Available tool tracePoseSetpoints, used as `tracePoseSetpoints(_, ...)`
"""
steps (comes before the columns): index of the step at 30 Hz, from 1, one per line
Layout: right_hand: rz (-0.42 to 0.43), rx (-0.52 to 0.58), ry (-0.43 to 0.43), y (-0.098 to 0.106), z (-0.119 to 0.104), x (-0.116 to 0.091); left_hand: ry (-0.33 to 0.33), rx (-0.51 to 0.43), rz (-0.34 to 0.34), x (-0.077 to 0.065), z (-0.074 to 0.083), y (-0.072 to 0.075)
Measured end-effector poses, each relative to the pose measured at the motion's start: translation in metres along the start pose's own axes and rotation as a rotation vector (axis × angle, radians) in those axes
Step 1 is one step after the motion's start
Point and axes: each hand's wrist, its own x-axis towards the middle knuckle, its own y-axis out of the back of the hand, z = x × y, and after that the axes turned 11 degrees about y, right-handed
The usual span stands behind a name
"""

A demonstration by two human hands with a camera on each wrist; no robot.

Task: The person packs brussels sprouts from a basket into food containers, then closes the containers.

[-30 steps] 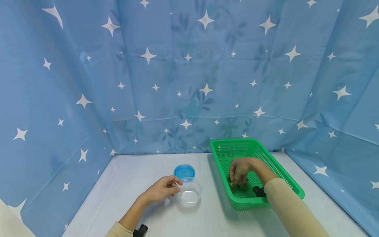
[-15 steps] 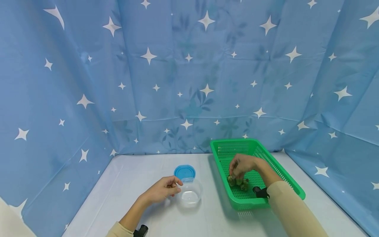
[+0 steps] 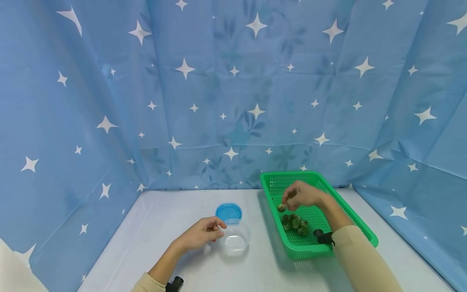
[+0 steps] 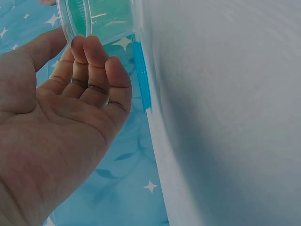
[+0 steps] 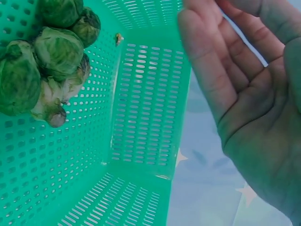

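As the left hand (image 3: pixel 200 233) keeps loosely bent fingers at the left rim of the clear tub (image 3: pixel 235 243) on the tabletop (image 3: pixel 164 211), a light touch seems enough, since pushing harder might slide so slight a vessel; whether those fingers pinch the rim or merely touch it, I can't tell. To the right stands the green basket (image 3: pixel 295 252), its perforated floor bearing a cluster of sprouts (image 3: pixel 294 224). Just beyond them the right hand (image 3: pixel 303 194) pinches one sprout (image 3: pixel 280 208) in its fingers, inside the basket near the left wall and apart from the cluster. Lifting it looks like the step in hand, and it should go best with a steady hold that is firm without bruising the leaves, and with the sprout raised above the rim before any sideways travel. That sprout is small and roundish, green with paler patches; those in the cluster show tight, veined green leaves, a few yellowish with browned ends. Behind the tub lies the blue lid (image 3: pixel 228 211), and farthest back hangs a blue curtain (image 3: pixel 204 129) printed with white stars.
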Motion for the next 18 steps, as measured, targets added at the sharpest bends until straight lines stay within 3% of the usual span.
tracePoseSetpoints(6, 0.071, -0.008, 0.081, 0.003, -0.009, 0.0, 0.005, 0.003, 0.001, 0.0, 0.0, 0.0)
tracePoseSetpoints(18, 0.222, -0.046, 0.155, 0.006, -0.022, -0.003, -0.002, 0.006, 0.003, 0.0, 0.0, 0.0)
